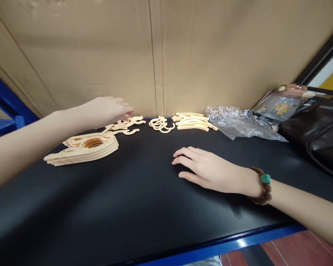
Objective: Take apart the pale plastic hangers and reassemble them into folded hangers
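At the back left, my left hand [112, 109] is over a loose pile of cream hook-ended plastic pieces [122, 126], its fingers closed at the tips on one of them; much of the grip is hidden behind the hand. Below that forearm lies a neat stack of flat cream plastic pieces [86, 151] with a round opening, like hanger bodies. My right hand [202, 166] rests palm down on the black table [133, 207], fingers apart and holding nothing. Beyond it are a small heap of curved cream hooks [161, 124] and a pile of slim cream bars [194, 122].
Crumpled clear plastic bags [238, 122] lie at the back right, beside a clear printed pouch [284, 105] and a dark brown leather bag [316, 129]. A cardboard wall [183, 55] stands behind the table. A blue metal edge [238, 244] runs along the front.
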The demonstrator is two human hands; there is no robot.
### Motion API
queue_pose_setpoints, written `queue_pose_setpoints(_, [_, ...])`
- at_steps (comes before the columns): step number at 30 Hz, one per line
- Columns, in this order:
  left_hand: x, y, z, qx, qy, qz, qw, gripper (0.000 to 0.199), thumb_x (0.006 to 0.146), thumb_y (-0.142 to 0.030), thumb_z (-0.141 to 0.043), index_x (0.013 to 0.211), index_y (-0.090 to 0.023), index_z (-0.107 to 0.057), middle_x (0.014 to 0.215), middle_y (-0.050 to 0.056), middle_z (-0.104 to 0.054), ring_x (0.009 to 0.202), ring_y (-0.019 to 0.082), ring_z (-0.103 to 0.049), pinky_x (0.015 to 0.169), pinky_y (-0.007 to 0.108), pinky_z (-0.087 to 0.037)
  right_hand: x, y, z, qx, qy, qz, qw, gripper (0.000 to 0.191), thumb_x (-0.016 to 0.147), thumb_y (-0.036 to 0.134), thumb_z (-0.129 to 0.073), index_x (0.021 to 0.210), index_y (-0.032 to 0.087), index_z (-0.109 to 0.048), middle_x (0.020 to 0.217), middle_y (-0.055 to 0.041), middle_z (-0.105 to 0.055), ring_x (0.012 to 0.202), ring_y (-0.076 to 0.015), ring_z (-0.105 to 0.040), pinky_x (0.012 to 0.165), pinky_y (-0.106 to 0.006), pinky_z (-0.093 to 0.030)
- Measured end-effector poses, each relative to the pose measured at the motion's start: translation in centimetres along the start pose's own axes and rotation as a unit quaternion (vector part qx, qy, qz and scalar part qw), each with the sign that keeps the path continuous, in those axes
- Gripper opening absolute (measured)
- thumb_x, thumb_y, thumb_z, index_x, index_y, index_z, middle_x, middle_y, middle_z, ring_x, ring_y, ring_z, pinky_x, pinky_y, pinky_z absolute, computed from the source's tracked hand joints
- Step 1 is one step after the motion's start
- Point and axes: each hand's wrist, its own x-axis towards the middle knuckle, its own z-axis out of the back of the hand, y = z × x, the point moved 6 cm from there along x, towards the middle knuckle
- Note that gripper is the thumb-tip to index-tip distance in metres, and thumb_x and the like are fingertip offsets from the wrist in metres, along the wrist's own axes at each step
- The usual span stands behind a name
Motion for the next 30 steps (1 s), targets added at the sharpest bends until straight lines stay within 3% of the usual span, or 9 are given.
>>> queue_pose_setpoints(3, [-0.2,-0.2,0.4,0.078,0.026,-0.021,0.996,0.035,0.100,-0.029,-0.027,0.093,-0.017,-0.059,0.094,0.005,-0.062,0.085,0.016,-0.051,0.076,0.027,-0.036,0.0,0.0,0.0,0.002,-0.004,0.000,1.000,0.025,0.098,0.029,-0.046,0.117,0.017,-0.055,0.123,-0.0112,-0.058,0.108,-0.0234,-0.058,0.096,-0.044,-0.050])
queue_pose_setpoints(8, [-0.5,-0.4,2.5,0.151,-0.045,0.026,0.987,0.037,0.102,-0.030,-0.022,0.103,-0.013,-0.055,0.096,0.009,-0.058,0.084,0.019,-0.049,0.079,0.032,-0.037,0.0,0.0,0.0,-0.003,0.003,-0.003,1.000,0.026,0.098,0.031,-0.045,0.119,0.018,-0.055,0.124,-0.0108,-0.057,0.109,-0.0235,-0.058,0.097,-0.044,-0.049])
queue_pose_setpoints(12, [-1.4,-2.2,4.7,0.082,-0.146,0.105,0.980,0.037,0.102,-0.034,-0.025,0.109,-0.012,-0.053,0.099,0.010,-0.058,0.092,0.022,-0.053,0.080,0.034,-0.040,0.0,-0.1,0.0,-0.004,0.011,-0.008,1.000,0.027,0.099,0.031,-0.044,0.119,0.017,-0.054,0.124,-0.0105,-0.056,0.110,-0.0233,-0.057,0.099,-0.044,-0.048])
queue_pose_setpoints(15, [-2.8,-5.1,5.5,0.016,-0.243,0.124,0.962,0.034,0.101,-0.036,-0.029,0.109,-0.013,-0.053,0.096,0.009,-0.059,0.092,0.024,-0.055,0.078,0.035,-0.043,0.0,0.0,0.0,-0.003,0.013,-0.008,1.000,0.027,0.099,0.031,-0.044,0.119,0.016,-0.054,0.125,-0.0110,-0.056,0.110,-0.0235,-0.057,0.099,-0.044,-0.048])
queue_pose_setpoints(18, [-4.3,-9.4,4.6,0.043,-0.286,0.047,0.956,0.025,0.100,-0.027,-0.031,0.099,-0.019,-0.055,0.092,0.007,-0.064,0.082,0.023,-0.058,0.071,0.037,-0.045,0.1,0.1,0.0,0.001,0.014,-0.008,1.000,0.027,0.099,0.031,-0.044,0.119,0.017,-0.054,0.125,-0.0111,-0.056,0.110,-0.0237,-0.057,0.098,-0.044,-0.048])
queue_pose_setpoints(20, [-5.2,-12.7,3.4,0.082,-0.291,-0.064,0.951,0.025,0.098,-0.018,-0.034,0.096,-0.025,-0.058,0.098,0.005,-0.068,0.084,0.022,-0.060,0.069,0.037,-0.046,0.2,0.1,0.0,0.003,0.016,-0.008,1.000,0.027,0.099,0.031,-0.045,0.119,0.016,-0.055,0.124,-0.0110,-0.056,0.109,-0.0236,-0.057,0.097,-0.044,-0.048])
queue_pose_setpoints(23, [-6.6,-16.2,2.1,0.120,-0.314,-0.196,0.921,0.031,0.093,-0.009,-0.040,0.094,-0.028,-0.064,0.093,0.003,-0.072,0.083,0.019,-0.063,0.066,0.034,-0.048,0.1,0.0,0.0,0.002,0.018,-0.006,1.000,0.027,0.098,0.031,-0.046,0.119,0.015,-0.054,0.123,-0.0104,-0.056,0.108,-0.0229,-0.057,0.098,-0.043,-0.048])
queue_pose_setpoints(26, [-7.1,-17.6,1.4,0.114,-0.320,-0.249,0.907,0.028,0.092,-0.008,-0.045,0.092,-0.025,-0.067,0.090,0.003,-0.073,0.079,0.017,-0.064,0.064,0.031,-0.048,0.1,0.0,0.0,0.005,0.021,-0.001,1.000,0.027,0.098,0.031,-0.046,0.117,0.015,-0.055,0.124,-0.0100,-0.056,0.108,-0.0225,-0.056,0.099,-0.042,-0.046])
queue_pose_setpoints(30, [-7.0,-17.4,0.9,0.081,-0.313,-0.276,0.905,0.025,0.094,-0.007,-0.043,0.095,-0.015,-0.066,0.092,0.006,-0.073,0.079,0.017,-0.065,0.065,0.030,-0.047,0.2,-0.1,0.0,0.009,0.022,0.000,1.000,0.026,0.098,0.032,-0.046,0.116,0.016,-0.056,0.124,-0.0097,-0.055,0.108,-0.0226,-0.055,0.099,-0.042,-0.046])
